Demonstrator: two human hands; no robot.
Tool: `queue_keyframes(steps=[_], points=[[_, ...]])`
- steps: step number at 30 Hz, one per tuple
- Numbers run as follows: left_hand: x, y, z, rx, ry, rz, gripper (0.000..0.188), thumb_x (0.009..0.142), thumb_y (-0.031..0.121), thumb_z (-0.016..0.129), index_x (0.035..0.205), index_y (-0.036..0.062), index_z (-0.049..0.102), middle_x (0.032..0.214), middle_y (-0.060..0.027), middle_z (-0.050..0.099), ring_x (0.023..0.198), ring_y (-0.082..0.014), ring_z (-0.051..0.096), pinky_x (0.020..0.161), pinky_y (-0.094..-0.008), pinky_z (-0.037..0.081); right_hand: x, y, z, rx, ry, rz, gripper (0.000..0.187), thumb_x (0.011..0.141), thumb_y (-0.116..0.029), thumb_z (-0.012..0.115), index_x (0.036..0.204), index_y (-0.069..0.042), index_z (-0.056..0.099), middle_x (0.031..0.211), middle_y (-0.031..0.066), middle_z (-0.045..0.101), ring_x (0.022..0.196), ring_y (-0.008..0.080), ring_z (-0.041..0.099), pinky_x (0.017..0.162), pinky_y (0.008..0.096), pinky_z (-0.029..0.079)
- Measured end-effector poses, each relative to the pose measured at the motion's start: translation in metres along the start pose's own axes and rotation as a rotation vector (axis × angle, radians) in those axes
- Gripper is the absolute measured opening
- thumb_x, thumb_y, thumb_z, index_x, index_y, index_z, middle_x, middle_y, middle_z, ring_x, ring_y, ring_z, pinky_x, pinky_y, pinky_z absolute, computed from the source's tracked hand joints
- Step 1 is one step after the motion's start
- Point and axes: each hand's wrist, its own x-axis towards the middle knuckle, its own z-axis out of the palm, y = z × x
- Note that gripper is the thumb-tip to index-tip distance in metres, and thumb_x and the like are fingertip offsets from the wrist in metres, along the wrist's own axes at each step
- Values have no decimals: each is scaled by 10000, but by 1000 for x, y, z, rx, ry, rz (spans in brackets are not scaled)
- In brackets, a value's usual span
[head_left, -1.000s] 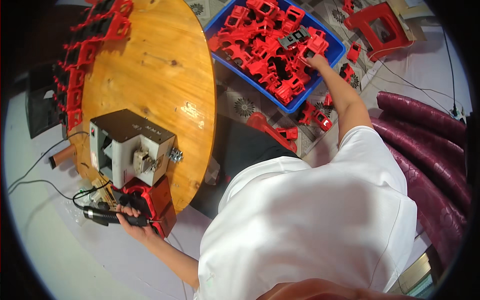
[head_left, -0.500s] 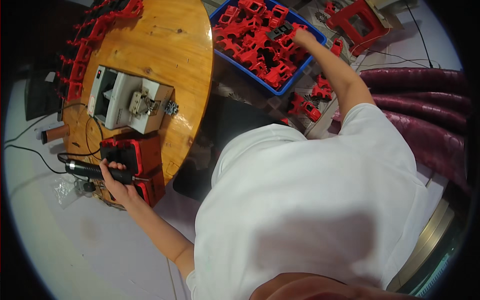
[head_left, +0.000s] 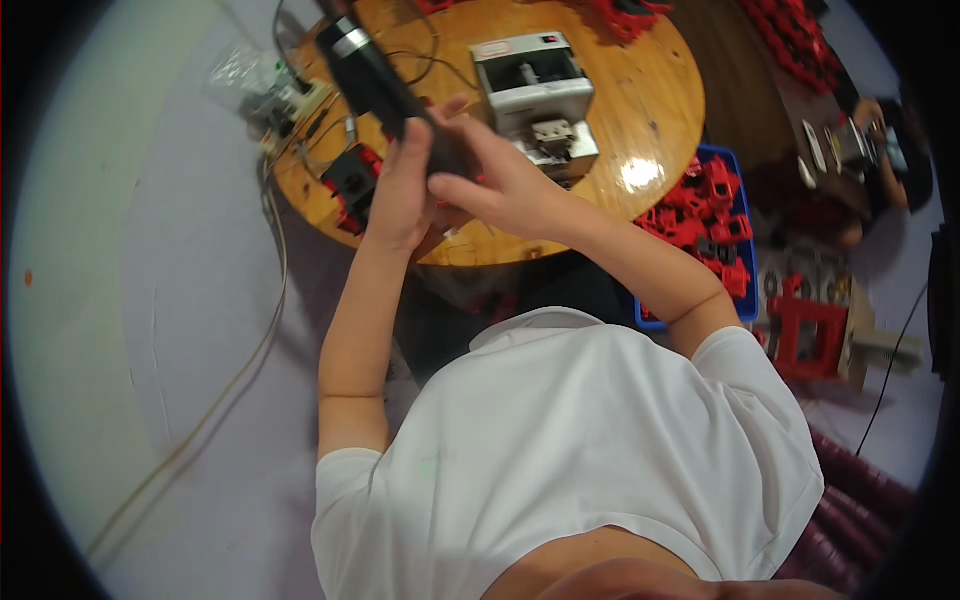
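A black electric screwdriver (head_left: 375,80) with a silver band slants over the near-left part of the round wooden table. My left hand (head_left: 398,195) is closed at the lower part of its body. From the right, my right hand (head_left: 505,185) wraps the same part, thumb low and fingers on the far side. The screwdriver's lower end is hidden between my hands, and motion blurs it. Beside my left hand lies a black and red plastic part (head_left: 355,185). The grey-white screw feeder (head_left: 530,95) stands just beyond my right hand.
A blue bin (head_left: 742,170) full of red plastic truck-shaped parts (head_left: 715,190) stands right of the round wooden table (head_left: 640,100). A red stool (head_left: 808,335) is farther right. Cables and a power strip (head_left: 300,110) lie at the table's left. Another person sits at the far right.
My right hand has left the blue bin and joined my left hand at the screwdriver. My view has swung left, so the table now lies straight ahead.
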Motion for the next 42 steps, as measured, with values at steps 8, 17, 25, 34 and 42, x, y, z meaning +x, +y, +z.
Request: queue_keyframes(steps=[8, 17, 25, 34, 42], points=[[1, 55, -43, 972, -18, 365, 521, 1005, 430, 489, 1377, 66, 476, 1055, -83, 608, 903, -151, 584, 787, -293, 471, 64, -14, -4, 365, -36, 176, 371, 816, -85, 725, 1120, -15, 524, 813, 36, 614, 612, 94, 604, 552, 249, 509], [27, -4, -151, 1726, 150, 183, 491, 977, 466, 429, 1243, 92, 605, 1279, -132, 594, 1216, -316, 530, 1002, -441, 406, 48, -3, -64, 288, 97, 156, 404, 962, -308, 605, 1154, 40, 531, 938, 130, 649, 734, 165, 655, 622, 314, 578], [36, -13, -131, 1719, 127, 235, 558, 924, 537, 522, 1350, 179, 559, 1161, -151, 650, 1070, -314, 606, 908, -427, 458, 48, 5, -71, 611, 444, -259, 338, 948, -350, 635, 1040, -51, 506, 832, 77, 598, 641, 139, 588, 567, 289, 508], [35, -13, -126, 1679, 167, 118, 528, 911, 564, 525, 1323, 240, 593, 890, -127, 671, 870, -303, 634, 803, -412, 479, 20, 35, -78, -107, 547, -404, 455, 917, -383, 668, 1115, -28, 466, 790, 90, 595, 588, 152, 576, 532, 293, 495], [34, -16, -131, 1688, 192, 158, 514, 903, 565, 540, 1296, 242, 618, 864, -114, 669, 850, -291, 638, 775, -396, 484, 17, 42, -78, -53, 546, -432, 475, 919, -352, 670, 1195, -37, 446, 807, 92, 593, 625, 146, 585, 541, 294, 500]])
